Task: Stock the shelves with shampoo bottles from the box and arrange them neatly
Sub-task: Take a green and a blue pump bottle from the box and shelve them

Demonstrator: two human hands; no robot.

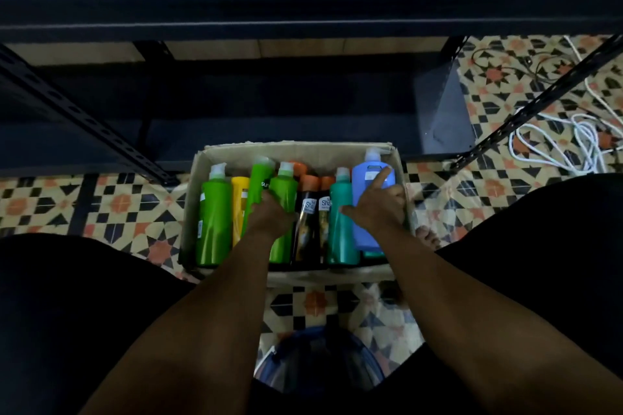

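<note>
An open cardboard box [199,175] stands on the floor between my knees, packed with upright shampoo bottles: green ones, a yellow one [240,202], black ones with orange caps [308,209], a teal one [340,229] and a blue one [369,178]. My left hand [271,217] is wrapped around a green bottle [285,189] near the box's middle. My right hand [379,204] grips the blue bottle at the right end, with the forefinger stretched up its front. The dark metal shelves [303,15] run across the top of the view.
Slotted black shelf uprights [84,121] slant down on the left and right of the box. White and dark cables [566,141] lie tangled on the patterned tile floor at the right. A blue round object [318,359] sits on the floor near my lap.
</note>
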